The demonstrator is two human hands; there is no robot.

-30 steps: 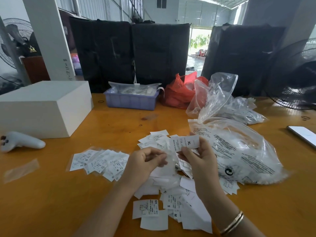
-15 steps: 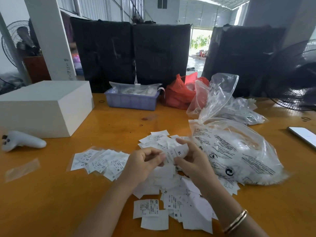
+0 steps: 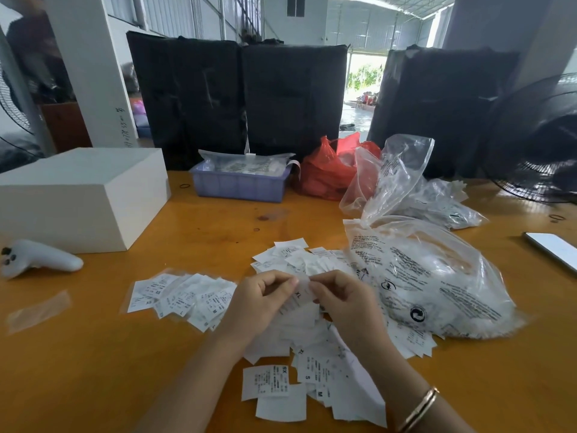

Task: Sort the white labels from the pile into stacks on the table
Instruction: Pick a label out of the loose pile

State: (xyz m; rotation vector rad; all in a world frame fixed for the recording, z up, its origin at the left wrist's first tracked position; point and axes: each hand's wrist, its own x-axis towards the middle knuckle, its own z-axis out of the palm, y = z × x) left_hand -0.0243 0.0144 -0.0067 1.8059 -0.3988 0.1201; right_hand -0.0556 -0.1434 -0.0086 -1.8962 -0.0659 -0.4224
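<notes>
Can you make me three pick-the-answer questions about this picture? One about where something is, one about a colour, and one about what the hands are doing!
1. Where is the white box?
A. far left of the table
B. beside the phone
C. inside the basket

2. What colour is the bag right of the basket?
A. green
B. red
C. yellow

3. What are the hands doing?
A. lying flat on the table
B. lifting the white box
C. both pinching one label

Answers:
1 A: the box stands at the table's far left.
2 B: that bag is red.
3 C: the left hand and right hand pinch the XL label between them.
</notes>
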